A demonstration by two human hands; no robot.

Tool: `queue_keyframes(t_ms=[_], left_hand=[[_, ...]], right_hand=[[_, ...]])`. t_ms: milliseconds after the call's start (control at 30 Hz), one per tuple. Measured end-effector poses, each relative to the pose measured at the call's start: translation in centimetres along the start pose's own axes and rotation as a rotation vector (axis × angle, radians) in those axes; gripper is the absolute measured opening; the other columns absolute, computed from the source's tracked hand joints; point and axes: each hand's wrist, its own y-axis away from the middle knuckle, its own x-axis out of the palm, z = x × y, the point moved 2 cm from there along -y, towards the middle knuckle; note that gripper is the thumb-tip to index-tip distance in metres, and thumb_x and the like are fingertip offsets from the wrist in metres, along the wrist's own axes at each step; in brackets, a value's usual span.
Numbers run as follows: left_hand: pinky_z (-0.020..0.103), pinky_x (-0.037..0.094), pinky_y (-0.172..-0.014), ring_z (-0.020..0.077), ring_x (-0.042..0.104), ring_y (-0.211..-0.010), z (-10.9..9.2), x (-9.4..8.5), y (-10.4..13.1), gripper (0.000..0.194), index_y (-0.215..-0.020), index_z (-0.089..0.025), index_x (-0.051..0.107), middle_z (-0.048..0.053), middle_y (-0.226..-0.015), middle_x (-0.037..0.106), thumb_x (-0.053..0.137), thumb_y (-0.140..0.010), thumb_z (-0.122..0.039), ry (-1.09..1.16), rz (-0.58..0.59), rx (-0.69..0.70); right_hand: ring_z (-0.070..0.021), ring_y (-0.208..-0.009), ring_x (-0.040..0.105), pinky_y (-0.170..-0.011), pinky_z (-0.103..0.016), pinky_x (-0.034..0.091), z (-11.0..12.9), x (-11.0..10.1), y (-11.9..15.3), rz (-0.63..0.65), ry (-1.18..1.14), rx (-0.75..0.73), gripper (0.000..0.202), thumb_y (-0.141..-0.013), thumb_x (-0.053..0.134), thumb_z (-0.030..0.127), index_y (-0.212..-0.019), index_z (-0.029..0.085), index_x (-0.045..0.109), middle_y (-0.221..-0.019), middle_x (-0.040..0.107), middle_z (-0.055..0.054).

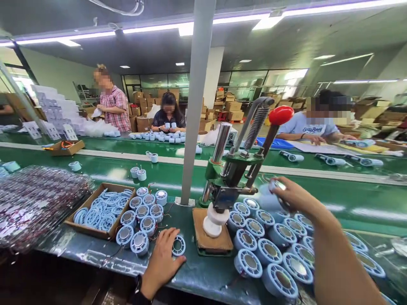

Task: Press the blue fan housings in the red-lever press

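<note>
Lying eight o'clock from a green metal press (233,174), a round blue plastic piece (178,245) is touched by the left hand (163,256), grip unclear; a blue cylinder (267,201) is grasped by the right hand (291,195). Silver-centred housings (269,251) seem finished; blue rings (104,208) remain.

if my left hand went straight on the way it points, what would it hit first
Past the round blue part beside it, your left hand would probably meet the foot plate of the grey post first; depth is unclear.

White tube lights (333,8) cross the grey ceiling (159,47); brown cardboard boxes (235,115) stand beyond the far edge of the green surface (359,195).
</note>
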Motion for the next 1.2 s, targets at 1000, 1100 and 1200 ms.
queue_keyframes(t_ms=[1000,1100,1200], left_hand=[[0.059,0.037,-0.113,0.0343,0.051,-0.131,2.6,0.5,5.6,0.053,-0.129,-0.017,0.061,0.015,-0.134,0.061,0.062,-0.077,-0.024,0.002,-0.221,-0.069],[0.056,0.043,-0.109,0.0327,0.058,-0.124,2.7,0.1,5.9,0.05,-0.128,-0.018,0.059,0.015,-0.13,0.065,0.063,-0.08,-0.03,0.166,-0.302,-0.12],[0.051,0.049,-0.104,0.0306,0.063,-0.118,1.8,-1.0,6.1,0.061,-0.136,-0.019,0.05,0.014,-0.128,0.066,0.067,-0.08,-0.037,0.323,-0.331,-0.171]], right_hand=[[-0.0343,-0.102,0.067,-0.082,-0.045,0.057,19.0,19.2,16.0,0.646,0.304,-0.162,0.059,-0.085,0.061,0.013,-0.141,0.018,0.045,-0.124,0.056,-0.02],[-0.0291,-0.116,0.061,-0.095,-0.041,0.054,16.9,18.4,19.2,0.619,0.232,-0.177,0.047,-0.086,0.061,0.012,-0.132,0.018,0.053,-0.126,0.057,-0.015],[-0.0222,-0.124,0.058,-0.106,-0.036,0.049,13.8,18.6,22.3,0.502,-0.03,-0.219,0.051,-0.081,0.063,0.008,-0.13,0.021,0.055,-0.129,0.06,-0.009]])
